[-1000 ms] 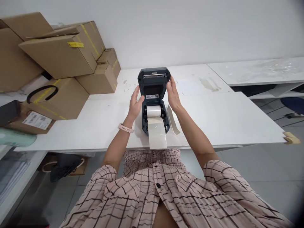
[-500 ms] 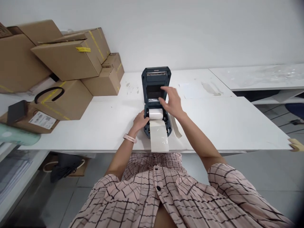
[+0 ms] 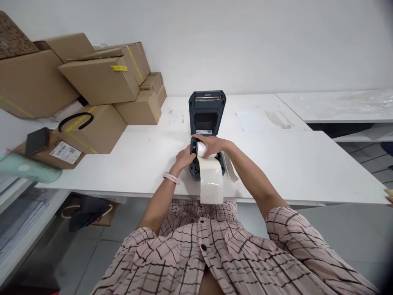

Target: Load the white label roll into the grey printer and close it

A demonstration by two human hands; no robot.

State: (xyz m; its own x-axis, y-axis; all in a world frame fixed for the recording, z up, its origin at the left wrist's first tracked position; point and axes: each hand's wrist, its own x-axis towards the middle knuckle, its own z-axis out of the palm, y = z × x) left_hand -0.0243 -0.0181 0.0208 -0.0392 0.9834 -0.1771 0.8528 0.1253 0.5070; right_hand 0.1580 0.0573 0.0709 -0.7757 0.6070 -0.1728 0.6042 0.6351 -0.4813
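Observation:
A dark blue label printer (image 3: 195, 174) stands on the white table with its lid (image 3: 206, 107) raised. Inside it sits a white label roll (image 3: 201, 149), partly covered by my right hand (image 3: 214, 145), whose thumb and fingers are wrapped over it. From the roll a strip of labels (image 3: 211, 184) runs out over the printer's front and past the table edge. My left hand (image 3: 185, 157), with a pink band at the wrist, grips the printer's left side, its thumb at the roll's left end.
Cardboard boxes (image 3: 101, 82) are piled at the left, with a black strap and a mint-green cylinder (image 3: 33, 167) near them. A loose paper strip (image 3: 230, 168) lies right of the printer. The white table (image 3: 285, 168) extends right; a wall rises behind.
My right hand has come down from beside the raised lid and closed over the label roll. The label strip hangs lower over the front. The view has shifted slightly.

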